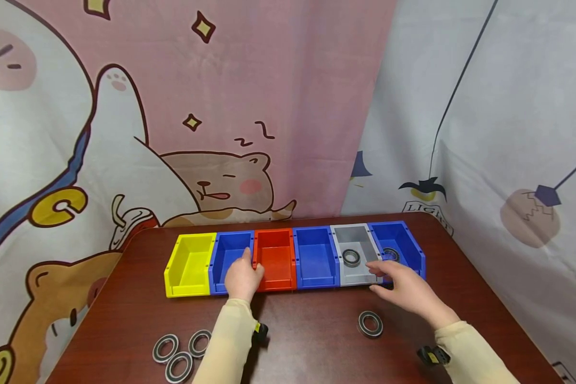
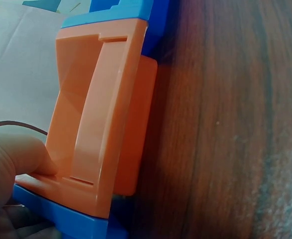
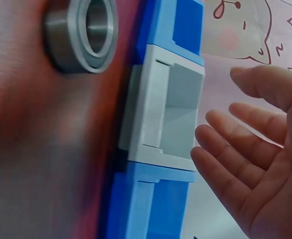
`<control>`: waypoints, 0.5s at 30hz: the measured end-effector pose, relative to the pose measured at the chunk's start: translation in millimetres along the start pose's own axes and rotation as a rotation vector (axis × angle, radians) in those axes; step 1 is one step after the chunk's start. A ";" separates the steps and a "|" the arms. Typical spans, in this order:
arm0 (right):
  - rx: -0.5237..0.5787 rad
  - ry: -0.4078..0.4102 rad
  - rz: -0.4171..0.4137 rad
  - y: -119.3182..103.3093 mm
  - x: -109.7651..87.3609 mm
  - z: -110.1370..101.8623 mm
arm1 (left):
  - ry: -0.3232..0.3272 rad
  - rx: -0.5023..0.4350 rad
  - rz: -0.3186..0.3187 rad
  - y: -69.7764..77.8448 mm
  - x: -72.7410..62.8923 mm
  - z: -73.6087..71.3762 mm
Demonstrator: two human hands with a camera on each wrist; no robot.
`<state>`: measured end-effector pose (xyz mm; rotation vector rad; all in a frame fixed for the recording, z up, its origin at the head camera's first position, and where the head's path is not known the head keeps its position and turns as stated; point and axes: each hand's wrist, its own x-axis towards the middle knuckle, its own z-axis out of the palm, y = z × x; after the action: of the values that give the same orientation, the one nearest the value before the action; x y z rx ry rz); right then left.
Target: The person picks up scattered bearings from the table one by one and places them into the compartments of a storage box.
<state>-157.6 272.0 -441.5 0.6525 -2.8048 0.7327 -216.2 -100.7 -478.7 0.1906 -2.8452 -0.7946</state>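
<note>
A row of joined plastic storage bins stands on the table: yellow, blue, red, blue, grey, blue. My left hand grips the side wall between the red bin and the left blue bin. In the left wrist view its thumb is inside the red bin, with fingers on the blue side. My right hand, fingers spread and holding nothing, hovers by the grey bin. One ball bearing lies in the grey bin, another bearing in the rightmost blue bin.
A loose bearing lies on the brown table in front of the grey bin. Three more bearings lie together at the front left, beside the left sleeve. A printed curtain hangs behind the table.
</note>
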 end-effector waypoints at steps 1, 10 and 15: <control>-0.002 -0.010 -0.004 -0.2 -3.2 0.5 | 0.000 -0.001 0.000 0.0 -0.3 -0.3; -0.026 -0.065 -0.067 -1.8 -24.6 11.8 | 0.028 -0.002 0.025 -0.6 -0.3 -0.6; -0.044 -0.093 -0.076 -2.2 -33.6 18.7 | 0.027 -0.008 0.015 -0.2 -1.3 -0.4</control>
<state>-127.7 273.3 -465.7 0.7996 -2.8528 0.6405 -214.8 -100.9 -478.6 0.1771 -2.8145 -0.7945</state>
